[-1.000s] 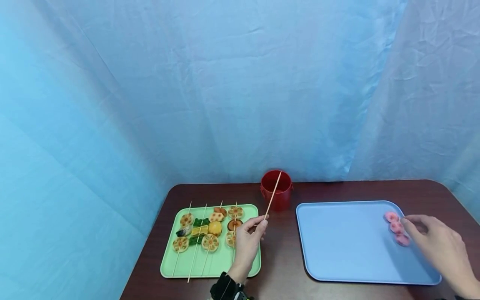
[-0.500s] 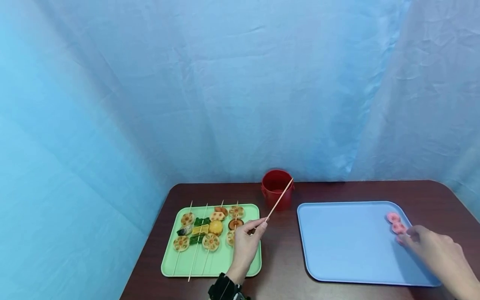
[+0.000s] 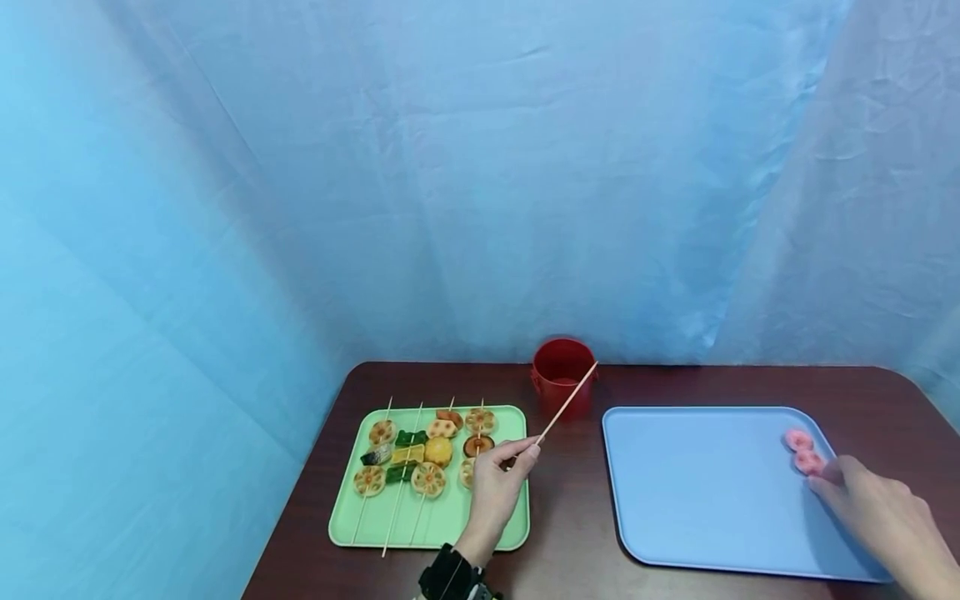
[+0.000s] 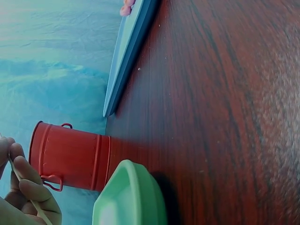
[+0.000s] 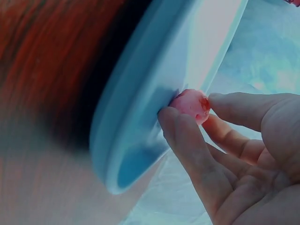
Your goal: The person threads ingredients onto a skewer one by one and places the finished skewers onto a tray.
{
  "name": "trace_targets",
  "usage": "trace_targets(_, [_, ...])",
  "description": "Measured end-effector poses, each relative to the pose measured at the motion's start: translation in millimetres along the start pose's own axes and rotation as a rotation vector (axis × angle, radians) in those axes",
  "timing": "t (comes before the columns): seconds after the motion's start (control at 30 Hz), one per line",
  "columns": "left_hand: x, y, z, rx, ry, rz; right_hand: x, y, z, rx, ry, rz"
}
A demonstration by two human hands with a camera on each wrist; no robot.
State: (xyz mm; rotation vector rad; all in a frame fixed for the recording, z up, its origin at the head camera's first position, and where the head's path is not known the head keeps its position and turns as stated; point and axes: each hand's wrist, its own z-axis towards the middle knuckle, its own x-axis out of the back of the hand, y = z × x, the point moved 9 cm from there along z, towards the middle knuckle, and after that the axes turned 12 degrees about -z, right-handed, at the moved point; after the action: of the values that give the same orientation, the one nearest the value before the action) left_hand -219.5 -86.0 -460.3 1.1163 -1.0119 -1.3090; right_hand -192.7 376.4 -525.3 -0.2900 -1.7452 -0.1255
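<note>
My left hand pinches a thin wooden skewer between thumb and fingers, its bare tip slanting up to the right past the red bucket's rim. At the right side of the blue tray, my right hand reaches in with thumb and fingers together. The right wrist view has a pink rounded food piece between its thumb and fingertips, close over the tray. Two pink ring-like food pieces lie on the tray just beyond those fingertips.
A green tray on the left bears several loaded skewers with lotus root slices, a mushroom slice and green and yellow pieces. Between the trays, at the back, stands the red bucket. Blue cloth hangs behind the brown table.
My right hand has closed in on the nearest of the three pink pieces, which its fingers now hide in the head view. The skewer has tilted further right.
</note>
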Motion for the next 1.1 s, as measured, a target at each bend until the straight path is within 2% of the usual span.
trace_targets(0.3, [-1.9, -0.8, -1.8, -0.002, -0.029, 0.002, -15.3, 3, 3, 0.017, -0.049, 0.025])
trace_targets(0.4, [-1.2, -14.5, 1.8, -0.012, -0.038, -0.005, -16.3, 6, 3, 0.034, -0.034, 0.013])
trace_targets(0.53, [0.0, -32.0, 5.3, -0.014, -0.043, 0.006, -4.0, 2, 1, 0.053, 0.041, 0.04])
trace_targets(0.8, [-2.3, -28.0, 2.1, 0.02, -0.049, 0.077, 27.4, -27, -11, 0.092, 0.21, 0.159])
trace_targets(0.97, [-2.9, -37.8, 1.0, 0.064, -0.067, 0.086, 37.6, -43, -16, 0.117, 0.242, 0.3])
trace_targets(1.1, [-3.6, -41.6, -0.8, 0.085, -0.092, 0.098, 39.1, -53, -17, 0.151, 0.169, 0.41])
